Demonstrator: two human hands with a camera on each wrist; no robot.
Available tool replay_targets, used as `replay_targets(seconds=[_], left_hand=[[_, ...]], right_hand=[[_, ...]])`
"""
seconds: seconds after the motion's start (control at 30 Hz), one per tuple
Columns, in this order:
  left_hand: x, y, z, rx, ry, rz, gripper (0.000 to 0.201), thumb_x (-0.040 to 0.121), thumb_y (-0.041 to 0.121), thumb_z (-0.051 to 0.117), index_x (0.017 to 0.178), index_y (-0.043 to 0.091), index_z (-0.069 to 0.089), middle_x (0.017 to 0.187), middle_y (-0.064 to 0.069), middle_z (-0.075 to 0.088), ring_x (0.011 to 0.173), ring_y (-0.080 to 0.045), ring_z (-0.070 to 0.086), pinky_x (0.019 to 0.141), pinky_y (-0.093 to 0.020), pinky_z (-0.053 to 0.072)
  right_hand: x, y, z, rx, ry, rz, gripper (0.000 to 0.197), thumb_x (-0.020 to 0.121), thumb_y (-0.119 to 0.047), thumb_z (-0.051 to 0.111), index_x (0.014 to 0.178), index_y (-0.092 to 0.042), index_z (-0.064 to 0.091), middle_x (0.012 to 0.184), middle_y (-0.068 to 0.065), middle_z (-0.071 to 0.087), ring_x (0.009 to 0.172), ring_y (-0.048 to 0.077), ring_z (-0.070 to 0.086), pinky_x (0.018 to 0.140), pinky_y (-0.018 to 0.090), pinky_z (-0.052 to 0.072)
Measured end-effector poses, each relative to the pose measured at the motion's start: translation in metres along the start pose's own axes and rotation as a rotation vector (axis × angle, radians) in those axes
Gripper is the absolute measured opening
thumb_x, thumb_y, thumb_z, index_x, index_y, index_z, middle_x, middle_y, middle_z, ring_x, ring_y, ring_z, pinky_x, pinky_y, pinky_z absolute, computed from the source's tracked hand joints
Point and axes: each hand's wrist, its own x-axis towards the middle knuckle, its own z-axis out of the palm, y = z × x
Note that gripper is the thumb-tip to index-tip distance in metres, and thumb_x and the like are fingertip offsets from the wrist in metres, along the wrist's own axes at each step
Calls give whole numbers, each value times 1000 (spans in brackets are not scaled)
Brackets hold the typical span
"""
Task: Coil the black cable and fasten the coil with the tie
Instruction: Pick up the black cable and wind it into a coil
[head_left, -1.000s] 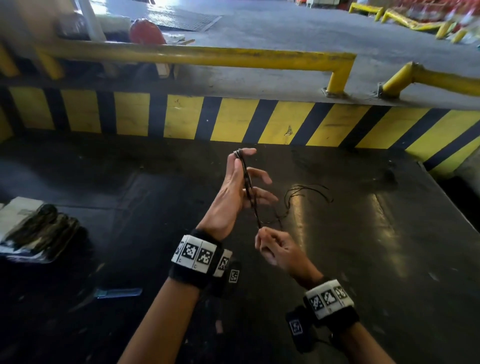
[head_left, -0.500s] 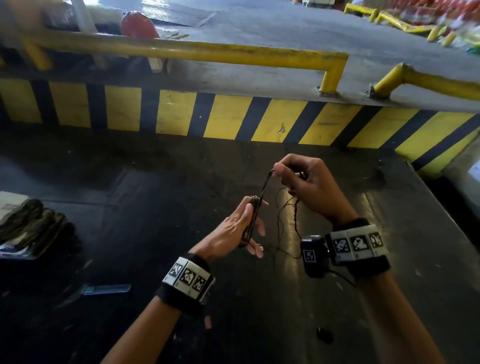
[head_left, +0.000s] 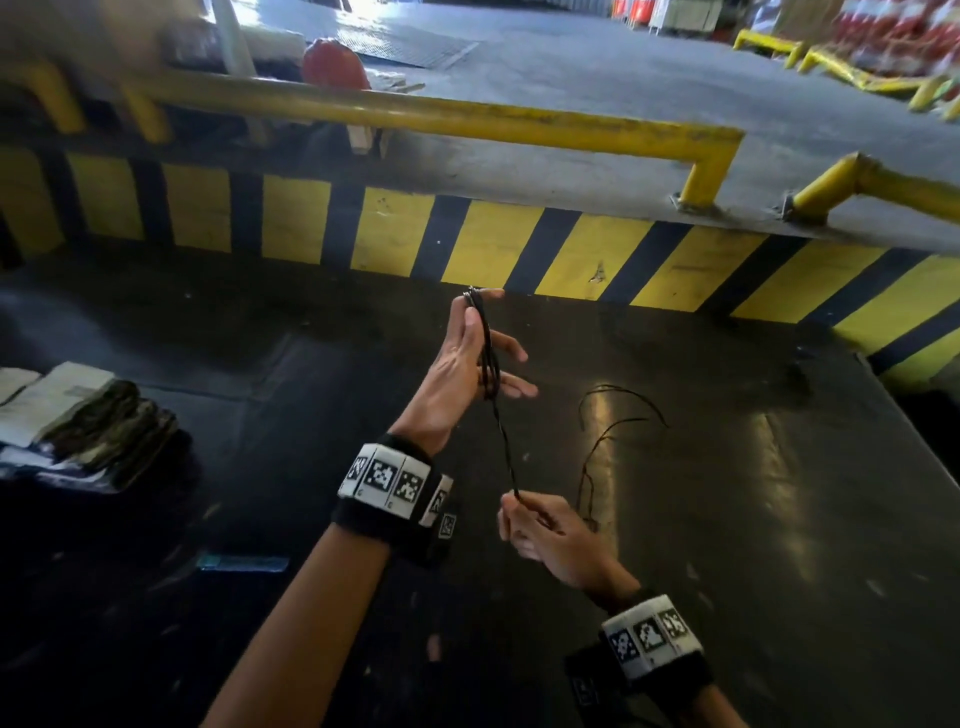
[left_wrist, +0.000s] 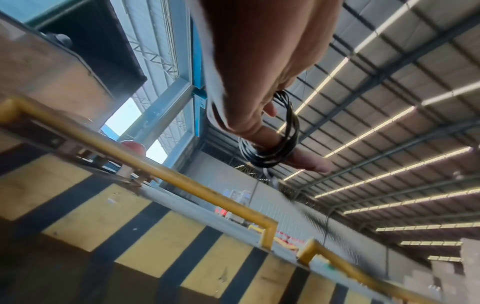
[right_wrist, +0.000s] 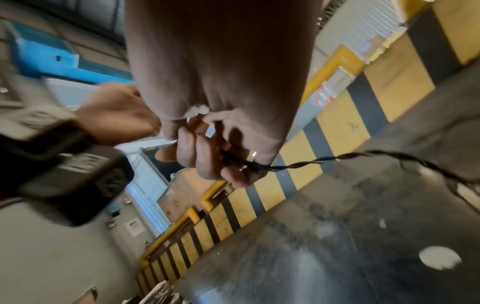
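Note:
My left hand (head_left: 485, 343) is raised at the centre, fingers spread. It holds the black cable coil (head_left: 488, 358), pinched at the top between thumb and forefinger. In the left wrist view the coil (left_wrist: 270, 152) loops round one finger as several turns. From the coil a taut twisted strand (head_left: 504, 441) runs down to my right hand (head_left: 524, 514), which pinches it low and near me. The right wrist view shows the fingers (right_wrist: 207, 164) curled round that strand (right_wrist: 311, 162). The loose tail (head_left: 613, 431) lies on the dark floor to the right. I cannot make out a tie.
A yellow and black striped curb (head_left: 395, 239) with a yellow rail (head_left: 467, 119) runs across behind the hands. A stack of folded items (head_left: 88, 421) lies at the left. A blue strip (head_left: 241, 562) lies on the dark floor near my left forearm.
My right hand has dropped from above the coil to low and near me, drawing the strand taut. My left hand has risen with the coil, and less loose cable lies on the floor.

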Motion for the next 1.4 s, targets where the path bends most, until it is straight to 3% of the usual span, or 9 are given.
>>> replay_targets(seconds=[0.17, 0.3, 0.6, 0.73, 0.83, 0.93, 1.13, 1.27, 1.4], left_hand=[[10, -35, -8, 365, 2, -126, 27, 107, 49, 21, 123, 48, 43, 86, -3, 68, 71, -37, 79, 87, -57, 61], [-11, -49, 11, 481, -174, -193, 31, 107, 51, 22, 127, 43, 43, 93, -11, 74, 67, -28, 79, 88, -47, 61], [-63, -4, 44, -104, -404, -189, 44, 107, 46, 19, 142, 29, 40, 100, -17, 63, 65, -31, 66, 75, -49, 54], [-56, 16, 38, -267, -336, -102, 44, 107, 46, 21, 143, 31, 41, 103, -21, 62, 73, -31, 65, 72, -45, 57], [-35, 18, 21, -215, -244, -45, 46, 108, 46, 17, 147, 31, 36, 106, -20, 63, 75, -30, 66, 74, -43, 56], [-10, 15, 1, -119, -99, -26, 45, 109, 44, 14, 147, 29, 33, 104, -17, 65, 74, -32, 69, 80, -43, 59], [21, -12, -29, 297, 91, -46, 34, 109, 43, 22, 137, 35, 41, 92, -16, 60, 61, -31, 71, 86, -58, 61], [-3, -38, -16, 540, -108, -158, 28, 108, 45, 24, 128, 45, 44, 99, -18, 70, 65, -30, 76, 79, -48, 64], [-39, -50, 12, 150, -460, -326, 38, 110, 43, 22, 140, 31, 41, 100, -19, 65, 65, -29, 71, 69, -34, 59]], right_hand=[[-17, -81, -28, -392, 13, -151, 33, 102, -31, 55, 84, -9, 70, 61, -3, 60, 55, 2, 54, 55, 19, 45], [-15, -140, -58, -447, 111, -244, 31, 95, -35, 59, 87, -9, 72, 67, 9, 62, 56, 9, 59, 55, 23, 52], [46, -114, -96, -301, 344, -207, 28, 105, -25, 56, 79, -15, 60, 61, 2, 49, 50, 8, 44, 47, 21, 36], [46, -53, -59, -16, 242, -181, 23, 101, -27, 57, 88, -24, 76, 72, 17, 56, 55, 19, 53, 53, 27, 42], [33, -18, -26, 228, 198, -22, 37, 90, -51, 64, 71, -21, 75, 57, 4, 45, 37, 4, 39, 38, 19, 33], [15, -4, -4, 170, 100, -18, 50, 94, -58, 55, 68, -16, 64, 49, -1, 41, 37, 7, 39, 40, 22, 40], [-24, -52, -17, -144, 1, -71, 38, 104, -29, 52, 75, -8, 64, 55, 5, 46, 49, 14, 45, 51, 25, 42], [-31, -115, -47, -483, 127, -256, 36, 102, -34, 53, 81, -8, 67, 60, -9, 53, 53, 0, 45, 53, 15, 35], [-9, -150, -75, -727, 286, -332, 28, 99, -41, 51, 86, -19, 64, 69, -4, 58, 58, 16, 53, 56, 19, 41]])
